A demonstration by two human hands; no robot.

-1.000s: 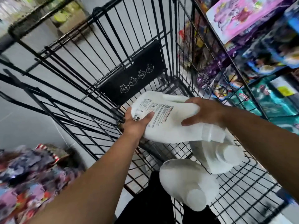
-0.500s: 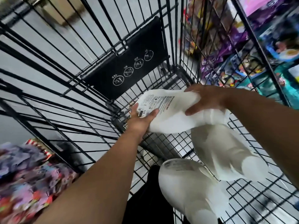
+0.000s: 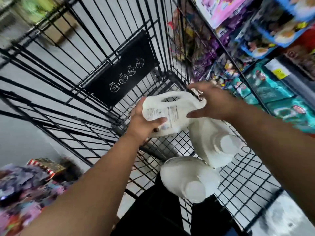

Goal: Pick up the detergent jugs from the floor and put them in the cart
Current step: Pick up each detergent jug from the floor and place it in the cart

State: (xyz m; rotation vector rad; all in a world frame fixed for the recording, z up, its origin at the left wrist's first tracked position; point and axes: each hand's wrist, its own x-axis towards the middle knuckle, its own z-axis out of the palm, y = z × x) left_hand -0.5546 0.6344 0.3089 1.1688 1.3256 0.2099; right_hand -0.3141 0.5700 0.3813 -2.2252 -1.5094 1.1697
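Black wire cart [image 3: 95, 53], filling most of the frame, mesh floor at lower right bearing two white detergent jugs on their sides: one at centre right [image 3: 216, 142], one below it at lower centre [image 3: 187, 178], the two touching. Third jug [image 3: 172, 113], centre of frame, label up, low over the cart's far end with its handle cut-out uppermost; likely heavy, rigid, smooth-walled plastic, best taken by that handle with a palm beneath. Left hand [image 3: 143, 123] cupped under its left end, thumb across the label; right hand [image 3: 214, 101] spread, fingers apart, at its right end, contact blurred and not certain
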